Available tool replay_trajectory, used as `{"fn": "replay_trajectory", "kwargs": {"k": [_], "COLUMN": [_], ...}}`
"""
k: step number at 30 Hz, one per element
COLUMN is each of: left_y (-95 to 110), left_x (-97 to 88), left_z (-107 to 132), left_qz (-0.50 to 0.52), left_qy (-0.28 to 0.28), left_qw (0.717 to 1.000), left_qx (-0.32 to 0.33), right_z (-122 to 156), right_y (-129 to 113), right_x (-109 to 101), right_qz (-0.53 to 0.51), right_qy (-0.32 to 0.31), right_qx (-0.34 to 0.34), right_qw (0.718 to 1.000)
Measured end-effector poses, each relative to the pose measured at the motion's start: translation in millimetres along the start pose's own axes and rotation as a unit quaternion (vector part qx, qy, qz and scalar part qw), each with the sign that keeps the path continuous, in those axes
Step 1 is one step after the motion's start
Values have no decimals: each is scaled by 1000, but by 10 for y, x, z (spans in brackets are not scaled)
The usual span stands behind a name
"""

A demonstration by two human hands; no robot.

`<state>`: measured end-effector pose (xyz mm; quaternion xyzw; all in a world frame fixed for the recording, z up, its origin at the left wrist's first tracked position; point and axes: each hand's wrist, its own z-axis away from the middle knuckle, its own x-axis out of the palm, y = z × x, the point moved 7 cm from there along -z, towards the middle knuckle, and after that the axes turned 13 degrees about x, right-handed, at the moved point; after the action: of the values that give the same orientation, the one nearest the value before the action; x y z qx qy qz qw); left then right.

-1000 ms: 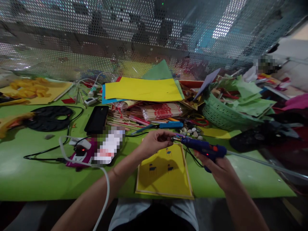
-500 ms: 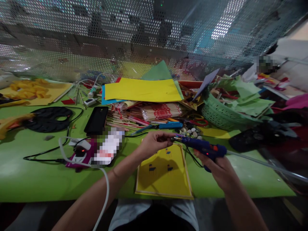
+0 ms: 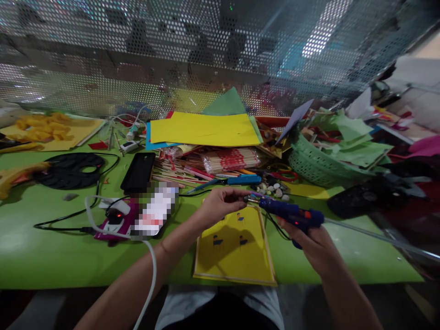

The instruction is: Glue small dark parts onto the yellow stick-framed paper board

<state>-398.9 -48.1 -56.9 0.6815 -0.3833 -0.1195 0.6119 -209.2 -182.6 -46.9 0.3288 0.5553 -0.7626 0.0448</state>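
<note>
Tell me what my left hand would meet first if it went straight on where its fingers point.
Likely the metal nozzle of the blue glue gun in your right hand, just past the small dark piece at the fingers of your left hand; depth makes any contact hard to tell.

The gun (image 3: pixel 283 210) looks like smooth plastic, its nozzle (image 3: pixel 254 200) shiny metal. The counter (image 3: pixel 44 252) is smooth and faintly glossy. The card (image 3: pixel 233 256) seems matt paper, edged with wood-like strips (image 3: pixel 233 278). The basket (image 3: pixel 314 162) is plastic, the screen (image 3: pixel 137 64) perforated metal, the sticks (image 3: pixel 216 164) plain wood under glossy film (image 3: pixel 237 158), the pebbles (image 3: pixel 277 187) smooth.
</note>
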Motion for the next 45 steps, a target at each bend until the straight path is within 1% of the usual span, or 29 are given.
{"fn": "replay_trajectory", "kwargs": {"k": [6,12,15,21,29,37,42,45], "left_y": [-22,-22,-13,-10,72,7,11,33], "left_x": [18,-13,-5,17,17,-3,-16,-21], "left_z": [-7,5,2,3,22,12,16,17], "left_qz": [11,-7,-7,-16,-40,-4,11,17], "left_qy": [-5,3,0,8,12,6,13,16], "left_qw": [1000,1000,1000,1000,999,1000,1000,1000], "left_qx": [-2,-6,-3,-18,-24,-17,-20,-19], "right_z": [5,-3,6,11,11,-1,18,13], "right_y": [-87,-51,-67,-104,-39,11,-68,-25], "right_x": [68,17,14,36,-14,8,43,52], "right_qz": [-43,-18,-17,-13,2,-26,-49,-61], "right_qy": [-16,6,6,6,21,12,0,-2], "right_qx": [-20,-8,-22,-31,-11,-5,-8,17], "right_qw": [999,1000,1000,999,1000,1000,999,998]}}
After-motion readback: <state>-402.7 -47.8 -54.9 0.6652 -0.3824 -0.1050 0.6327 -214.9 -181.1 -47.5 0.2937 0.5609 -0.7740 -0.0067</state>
